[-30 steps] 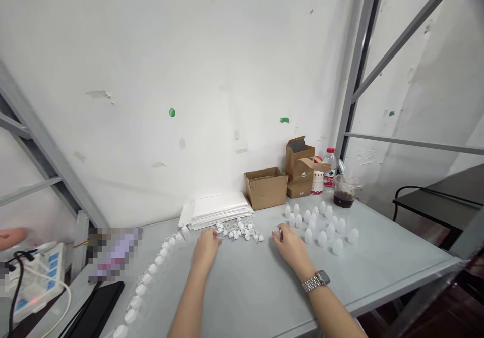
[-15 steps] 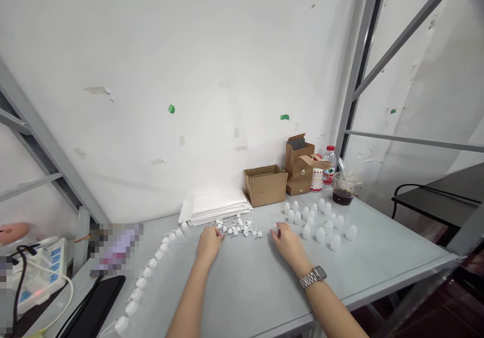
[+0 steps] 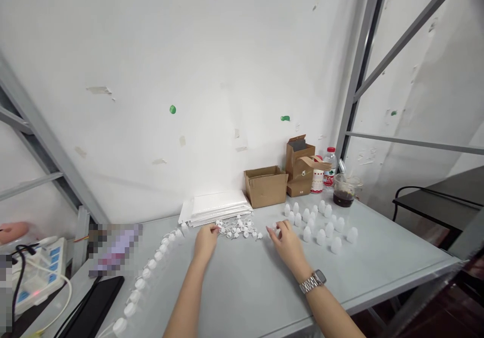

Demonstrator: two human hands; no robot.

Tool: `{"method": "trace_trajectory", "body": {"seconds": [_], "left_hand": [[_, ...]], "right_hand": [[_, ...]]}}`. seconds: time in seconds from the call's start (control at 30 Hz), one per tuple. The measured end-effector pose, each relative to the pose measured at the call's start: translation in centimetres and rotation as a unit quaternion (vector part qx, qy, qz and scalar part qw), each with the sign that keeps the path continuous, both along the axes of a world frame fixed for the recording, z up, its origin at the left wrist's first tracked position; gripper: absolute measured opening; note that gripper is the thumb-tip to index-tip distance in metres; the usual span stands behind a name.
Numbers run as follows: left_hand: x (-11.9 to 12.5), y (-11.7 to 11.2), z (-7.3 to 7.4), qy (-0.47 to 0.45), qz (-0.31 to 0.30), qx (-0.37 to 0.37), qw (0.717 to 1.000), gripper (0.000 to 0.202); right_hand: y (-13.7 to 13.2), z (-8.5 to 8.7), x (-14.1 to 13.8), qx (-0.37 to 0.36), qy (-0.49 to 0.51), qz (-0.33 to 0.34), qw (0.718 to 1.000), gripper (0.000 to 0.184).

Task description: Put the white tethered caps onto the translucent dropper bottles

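Observation:
My left hand (image 3: 204,241) rests on the grey table (image 3: 245,287), its fingertips pinched at the left edge of a heap of small white caps (image 3: 239,229); what they grip is too small to name. My right hand (image 3: 286,240), with a metal watch on the wrist, lies just right of the heap with fingers curled around a small white bottle (image 3: 274,227). Several white dropper bottles (image 3: 321,224) stand in a cluster right of that hand. A curved row of capped white bottles (image 3: 151,267) runs to the left of my left arm.
A stack of white sheets (image 3: 216,207) and an open cardboard box (image 3: 266,185) sit against the wall, with a taller carton (image 3: 301,164), a water bottle (image 3: 330,166) and a cup of dark drink (image 3: 344,190). A power strip (image 3: 36,277) and black tablet (image 3: 96,305) lie at the left.
Both hands shifted slightly left and forward toward the heap of caps. My left hand's fingers closed into a pinch at the heap's edge.

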State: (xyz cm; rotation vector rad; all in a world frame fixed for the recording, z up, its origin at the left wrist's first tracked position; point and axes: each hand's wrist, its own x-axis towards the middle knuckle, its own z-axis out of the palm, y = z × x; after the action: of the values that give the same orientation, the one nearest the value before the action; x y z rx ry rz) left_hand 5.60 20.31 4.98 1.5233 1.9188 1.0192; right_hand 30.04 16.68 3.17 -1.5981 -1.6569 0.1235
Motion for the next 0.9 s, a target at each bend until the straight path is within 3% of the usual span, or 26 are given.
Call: {"method": "trace_trajectory", "body": {"seconds": [0.2,0.4,0.6,0.8,0.9], "left_hand": [[0.2,0.2,0.3,-0.125,0.033,0.038,0.991,0.011],[1.1,0.2,1.1,-0.337,0.035,0.051,0.939,0.015],[2.3,-0.9,2.1,-0.454,0.057,0.068,0.887,0.017],[4.3,-2.0,2.6,-0.548,0.034,0.001,0.836,0.012],[5.3,-2.5,2.5,-0.564,0.008,-0.041,0.825,0.008]], "right_hand": [[-2.0,1.4,-1.5,-0.082,0.166,0.106,0.977,0.026],[-2.8,1.8,-3.2,-0.141,0.262,0.188,0.936,0.033],[-3.2,0.7,-3.2,-0.120,0.151,0.141,0.971,0.032],[-3.7,0.2,-3.5,-0.091,0.096,0.192,0.972,0.026],[-4.2,0.5,-3.9,-0.102,0.080,0.207,0.970,0.021]]}}
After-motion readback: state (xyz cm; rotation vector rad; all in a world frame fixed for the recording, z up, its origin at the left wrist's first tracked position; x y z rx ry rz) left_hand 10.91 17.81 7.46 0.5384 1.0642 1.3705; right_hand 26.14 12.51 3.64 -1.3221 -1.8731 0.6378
